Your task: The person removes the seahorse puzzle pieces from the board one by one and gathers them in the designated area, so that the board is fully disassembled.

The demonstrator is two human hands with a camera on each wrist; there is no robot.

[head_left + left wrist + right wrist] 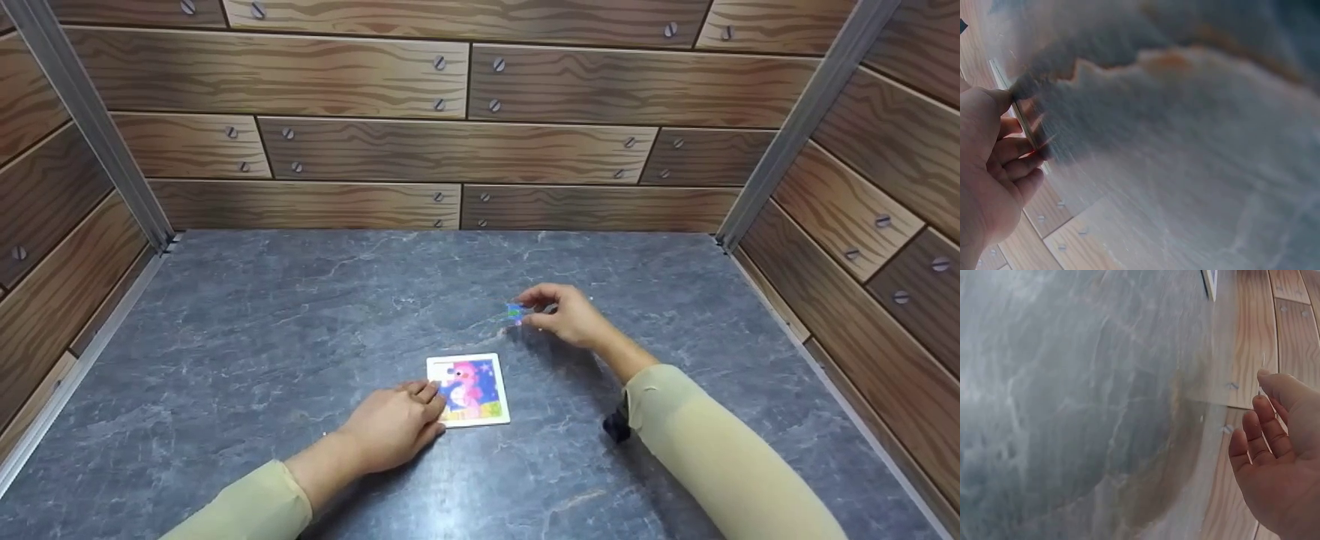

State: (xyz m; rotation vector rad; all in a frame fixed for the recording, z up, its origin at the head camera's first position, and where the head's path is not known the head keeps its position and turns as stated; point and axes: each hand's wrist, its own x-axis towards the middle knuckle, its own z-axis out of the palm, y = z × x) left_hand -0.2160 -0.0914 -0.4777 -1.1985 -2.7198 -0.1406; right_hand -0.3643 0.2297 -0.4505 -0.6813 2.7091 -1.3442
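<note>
Left hand (397,426) palm down, right hand (566,313) farther forward in a thumb-and-finger pinch.

On the grey marbled counter (300,315), a white-framed picture (474,386) with a pink figure is held at its left edge by the left hand (394,426). Farther back and to the right, a small bluish piece (514,313) is pinched by the right hand (568,315); whether it is lifted off the counter can hardly be judged.

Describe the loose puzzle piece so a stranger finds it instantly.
On the gray marbled table, beyond the white-framed puzzle, find the right hand. It pinches the loose piece: small, mostly blue with some green, apart from the framed picture.
</note>
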